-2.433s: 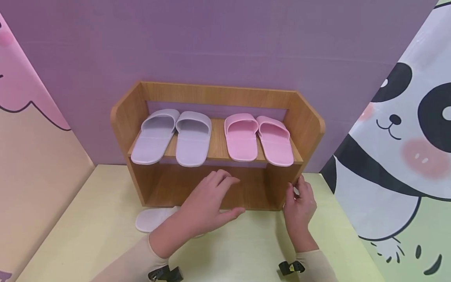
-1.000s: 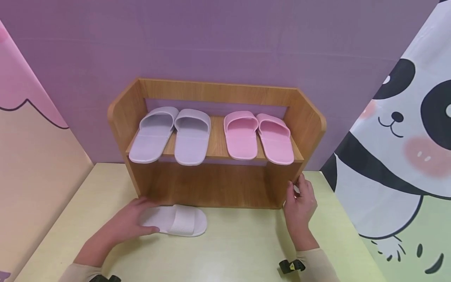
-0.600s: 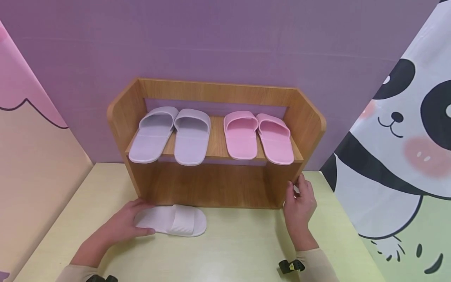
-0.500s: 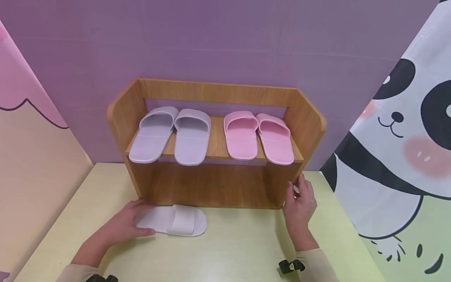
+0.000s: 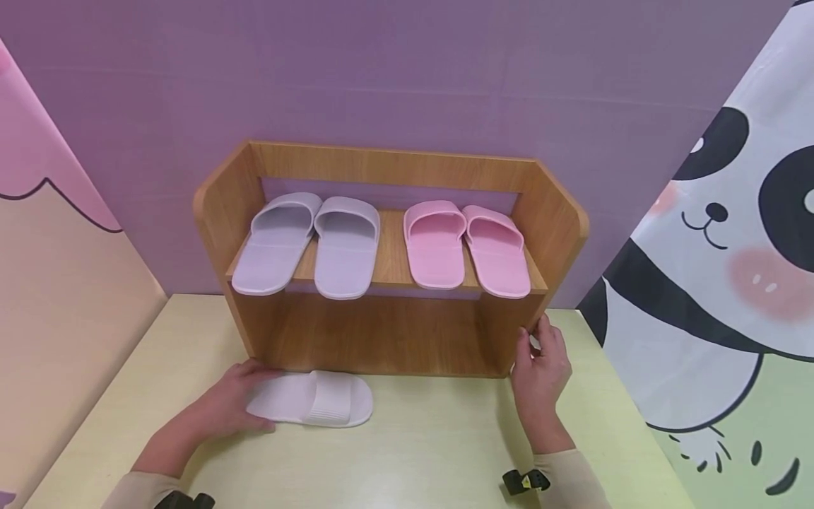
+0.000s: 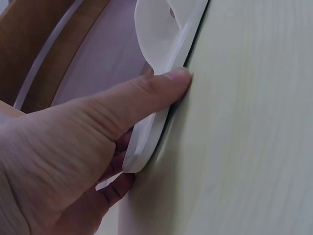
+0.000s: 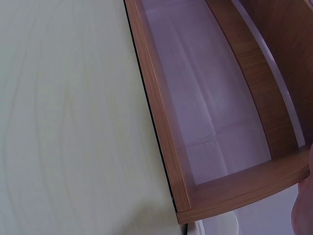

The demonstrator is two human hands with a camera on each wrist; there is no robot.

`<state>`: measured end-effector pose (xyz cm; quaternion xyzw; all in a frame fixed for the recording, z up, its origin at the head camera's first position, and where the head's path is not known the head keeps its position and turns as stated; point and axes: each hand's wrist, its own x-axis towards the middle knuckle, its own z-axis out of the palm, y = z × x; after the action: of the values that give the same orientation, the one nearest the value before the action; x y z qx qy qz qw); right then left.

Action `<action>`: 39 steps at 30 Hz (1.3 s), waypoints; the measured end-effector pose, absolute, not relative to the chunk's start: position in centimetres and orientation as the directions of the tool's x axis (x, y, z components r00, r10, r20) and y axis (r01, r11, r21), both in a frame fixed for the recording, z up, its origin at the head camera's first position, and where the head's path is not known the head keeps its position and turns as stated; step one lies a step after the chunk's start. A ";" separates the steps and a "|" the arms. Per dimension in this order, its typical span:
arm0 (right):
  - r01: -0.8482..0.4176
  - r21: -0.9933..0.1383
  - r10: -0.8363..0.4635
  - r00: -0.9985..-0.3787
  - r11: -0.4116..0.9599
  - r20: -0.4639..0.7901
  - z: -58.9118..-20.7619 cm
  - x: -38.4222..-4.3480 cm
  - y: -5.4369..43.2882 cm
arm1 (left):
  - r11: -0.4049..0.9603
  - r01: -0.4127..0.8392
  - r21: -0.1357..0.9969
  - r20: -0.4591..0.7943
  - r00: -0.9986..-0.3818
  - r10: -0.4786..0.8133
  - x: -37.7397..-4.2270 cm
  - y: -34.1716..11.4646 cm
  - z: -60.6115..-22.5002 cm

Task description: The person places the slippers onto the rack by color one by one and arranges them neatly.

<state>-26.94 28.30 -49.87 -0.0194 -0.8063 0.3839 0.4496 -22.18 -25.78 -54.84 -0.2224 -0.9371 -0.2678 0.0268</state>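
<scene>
A white slipper [image 5: 331,398] lies sideways on the table in front of the shoe rack [image 5: 388,364], heel to the left. My left hand [image 5: 219,404] grips its heel end. In the left wrist view the thumb [image 6: 142,95] presses along the near edge of the slipper [image 6: 146,142], while the fingers reach round the heel. My right hand [image 5: 540,371] holds the front edge of the rack's right side panel, thumb forward and fingers on the outer side. Only a sliver of the right hand [image 7: 304,205] shows in the right wrist view, beside the rack panel [image 7: 249,188].
On the rack's upper shelf sit two pale lilac slippers [image 5: 346,258] and two pink slippers [image 5: 439,254], toes to the back. The lower shelf [image 5: 381,332] is below them. A rounded white thing [image 7: 222,225] shows past the rack's corner. Purple wall [image 5: 407,71] stands behind.
My left hand has moved from in front of the lower shelf down and left to the white slipper's heel, and its thumb has drawn in against the edge. The right hand stays put.
</scene>
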 end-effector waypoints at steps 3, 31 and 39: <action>-0.320 -0.635 0.375 -0.592 0.703 0.713 -49.8 -26.9 28.3 | 0.758 0.429 0.492 0.154 -0.899 0.409 -22.3 -25.8 -55.0; -0.322 -0.631 0.366 -0.597 0.706 0.714 -49.8 -26.9 28.2 | 0.765 0.436 0.474 0.133 -0.894 0.427 -21.6 -25.3 -53.8; -0.330 -0.632 0.369 -0.590 0.701 0.718 -49.8 -27.0 28.2 | 0.766 0.409 0.495 0.098 -0.903 0.419 -21.6 -25.5 -54.0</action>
<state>-26.96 28.19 -49.79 -0.0121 -0.8037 0.3863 0.4524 -21.57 -25.45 -54.05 -0.2204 -0.9397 -0.2614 -0.0092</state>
